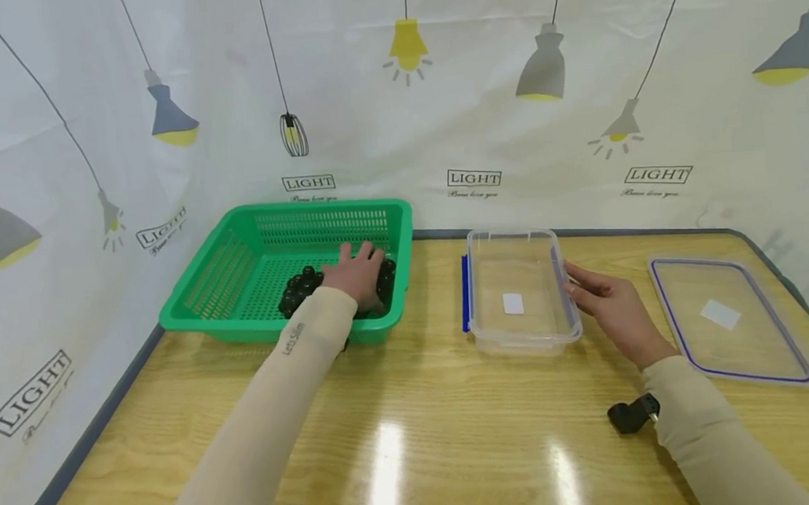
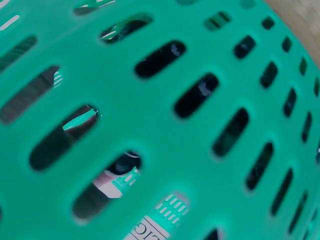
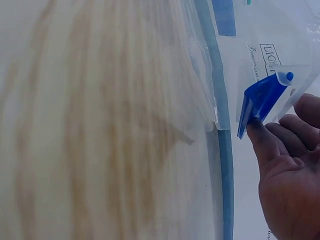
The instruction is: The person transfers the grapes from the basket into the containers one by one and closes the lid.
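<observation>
My left hand point(image 1: 357, 277) reaches into the green basket point(image 1: 221, 329), its bent fingers gripping black grapes point(image 1: 387, 280) at the right end. More glossy black grapes point(image 1: 300, 290) lie left of that hand. The left wrist view has only the basket's slotted wall point(image 2: 160, 130), with dark shapes behind the slots. My right hand point(image 1: 616, 309) holds the right side of a lidless clear plastic box point(image 1: 538, 275). In the right wrist view, a digit of the right hand point(image 3: 295, 170) touches the box's blue latch point(image 3: 265, 100), which sticks outward.
A clear lid point(image 1: 748, 301) with a blue seal lies flat at the right. Another blue latch point(image 1: 466, 295) hangs on the box's left side. The wooden table point(image 1: 443, 428) ends at a patterned white backdrop point(image 1: 366, 77). A small black device point(image 1: 633, 414) is by the right cuff.
</observation>
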`<action>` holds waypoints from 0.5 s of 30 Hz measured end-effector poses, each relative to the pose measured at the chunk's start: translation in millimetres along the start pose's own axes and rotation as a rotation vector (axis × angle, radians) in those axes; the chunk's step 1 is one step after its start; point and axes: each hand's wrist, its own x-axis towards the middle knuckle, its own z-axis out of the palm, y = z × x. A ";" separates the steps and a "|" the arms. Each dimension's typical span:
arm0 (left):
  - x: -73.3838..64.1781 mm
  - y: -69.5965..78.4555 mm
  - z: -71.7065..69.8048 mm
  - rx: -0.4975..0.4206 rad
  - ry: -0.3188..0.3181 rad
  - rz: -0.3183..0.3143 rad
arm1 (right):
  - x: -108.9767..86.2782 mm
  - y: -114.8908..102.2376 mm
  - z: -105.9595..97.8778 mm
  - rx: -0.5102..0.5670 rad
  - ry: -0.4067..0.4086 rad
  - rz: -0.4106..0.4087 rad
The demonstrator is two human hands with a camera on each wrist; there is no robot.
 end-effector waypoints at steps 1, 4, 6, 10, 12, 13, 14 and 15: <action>1.3 0.2 -0.2 0.005 0.000 0.003 | 0.2 -0.3 -0.1 -0.004 0.002 -0.004; 4.0 1.7 0.7 0.027 -0.016 0.003 | 0.2 -0.6 -0.4 -0.013 0.005 -0.010; 5.2 3.3 1.5 0.036 -0.038 -0.011 | 0.2 -0.7 -0.4 -0.020 0.006 -0.015; 6.0 7.2 3.6 0.034 -0.070 -0.036 | -0.1 -0.8 -0.1 -0.015 0.004 -0.023; 5.1 8.8 4.0 0.026 -0.072 -0.039 | -0.1 -0.8 0.0 -0.010 0.001 -0.022; 4.3 9.4 3.9 0.029 -0.070 -0.034 | -0.2 -0.9 0.1 -0.010 -0.001 -0.019; 3.5 9.9 3.6 0.036 -0.066 -0.028 | 0.0 -0.9 0.0 -0.010 -0.004 -0.018; 3.0 10.0 3.3 0.049 -0.063 -0.024 | 0.5 -1.1 0.0 -0.012 -0.004 -0.020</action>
